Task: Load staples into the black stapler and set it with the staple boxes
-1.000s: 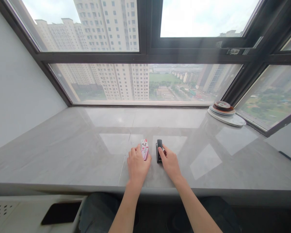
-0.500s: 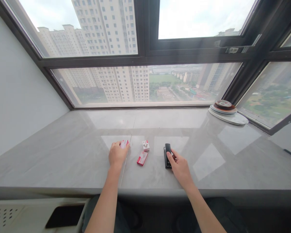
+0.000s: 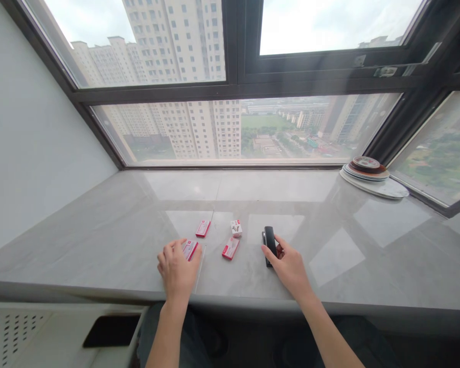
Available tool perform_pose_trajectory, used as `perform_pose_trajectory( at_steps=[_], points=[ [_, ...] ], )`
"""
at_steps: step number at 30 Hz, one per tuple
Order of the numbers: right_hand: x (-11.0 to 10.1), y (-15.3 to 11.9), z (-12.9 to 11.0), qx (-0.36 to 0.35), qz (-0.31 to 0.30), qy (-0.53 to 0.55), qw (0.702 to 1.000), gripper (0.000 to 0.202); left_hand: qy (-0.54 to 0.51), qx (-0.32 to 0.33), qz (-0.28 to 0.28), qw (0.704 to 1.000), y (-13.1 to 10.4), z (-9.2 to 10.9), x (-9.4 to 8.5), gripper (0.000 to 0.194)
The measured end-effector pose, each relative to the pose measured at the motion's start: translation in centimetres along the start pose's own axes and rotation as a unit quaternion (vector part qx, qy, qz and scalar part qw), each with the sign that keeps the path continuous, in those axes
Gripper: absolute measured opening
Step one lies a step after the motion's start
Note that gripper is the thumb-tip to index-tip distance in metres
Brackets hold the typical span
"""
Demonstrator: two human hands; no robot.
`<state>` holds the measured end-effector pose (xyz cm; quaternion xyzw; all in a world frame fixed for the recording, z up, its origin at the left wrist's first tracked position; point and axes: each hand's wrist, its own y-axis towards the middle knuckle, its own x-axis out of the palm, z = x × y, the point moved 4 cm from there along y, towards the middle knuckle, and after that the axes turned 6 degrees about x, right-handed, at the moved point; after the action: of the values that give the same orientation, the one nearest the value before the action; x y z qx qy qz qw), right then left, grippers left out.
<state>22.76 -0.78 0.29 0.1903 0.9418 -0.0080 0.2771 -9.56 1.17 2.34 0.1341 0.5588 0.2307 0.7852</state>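
Black stapler (image 3: pixel 269 244) on the grey sill (image 3: pixel 111 245): your right hand (image 3: pixel 291 267) pinches it between thumb and fingers. Your left hand (image 3: pixel 177 268) grips a pink-and-white box (image 3: pixel 190 249). A second box (image 3: pixel 203 228) lies just beyond; a third box (image 3: pixel 230 248) and white carton (image 3: pixel 236 228), between your hands.

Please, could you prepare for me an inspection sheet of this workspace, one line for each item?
Surface: glossy grey counter, with bright reflections.
Things at hand: black stapler; cube-like box just beyond a flat red-white box, contact unclear; far-left box; near-left box.
Clutter: stack of plate-like discs in the far right corner.
Hands: left hand, fingers and thumb about the near-left box, grip unclear; right hand, fingers and thumb closed around the stapler.
Cables: nothing seen.
Surroundings: dark-framed window; tall buildings outside.
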Motion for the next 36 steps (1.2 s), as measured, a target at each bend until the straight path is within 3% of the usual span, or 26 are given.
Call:
perform_pose_trajectory(
  at_steps=[3,5,8,11,14,18,21,24,27,30,33,36],
  points=[
    [0.0,-0.1,-0.2,-0.007,0.000,-0.006,1.000,0.060,-0.074,0.094,-0.028,0.992,-1.7,6.0,0.7,0.027],
    [0.0,-0.3,-0.3,-0.010,0.001,-0.010,1.000,0.059,-0.104,0.135,-0.062,0.983,-2.4,9.5,1.8,0.030],
    [-0.2,-0.8,-0.2,-0.013,0.007,-0.017,1.000,0.060,-0.103,0.144,-0.085,0.981,-2.5,11.6,3.5,0.045],
    [-1.2,-1.0,0.1,-0.025,0.039,-0.040,0.998,0.051,-0.082,0.123,-0.084,0.985,-2.1,10.5,4.1,0.060],
    [-2.7,-0.5,0.0,-0.076,0.056,-0.066,0.993,0.034,-0.074,0.105,-0.095,0.987,-2.7,8.7,3.7,0.050],
    [-3.0,1.1,-0.9,-0.118,-0.033,-0.047,0.991,0.035,-0.140,0.208,-0.159,0.955,-4.7,9.5,2.9,0.035],
    [-1.7,1.6,-2.6,-0.139,-0.102,-0.048,0.984,0.040,-0.201,0.284,-0.196,0.917,-5.5,11.1,2.6,0.047],
    [0.2,1.3,-4.7,-0.157,-0.135,-0.061,0.976,0.039,-0.224,0.306,-0.214,0.900,-5.4,11.4,2.4,0.051],
    [2.5,0.8,-6.4,-0.156,-0.128,-0.069,0.977,0.035,-0.227,0.305,-0.223,0.897,-5.0,10.8,2.3,0.054],
    [4.4,0.7,-7.6,-0.145,-0.083,-0.079,0.983,0.023,-0.224,0.297,-0.224,0.901,-4.8,10.0,2.1,0.060],
    [4.7,1.4,-7.7,-0.104,-0.059,0.004,0.993,0.020,-0.218,0.289,-0.224,0.905,-4.7,9.5,2.0,0.060],
    [2.8,2.5,-5.9,-0.033,-0.027,0.203,0.978,0.031,-0.208,0.280,-0.224,0.910,-4.5,9.2,2.0,0.061]
  ],
)
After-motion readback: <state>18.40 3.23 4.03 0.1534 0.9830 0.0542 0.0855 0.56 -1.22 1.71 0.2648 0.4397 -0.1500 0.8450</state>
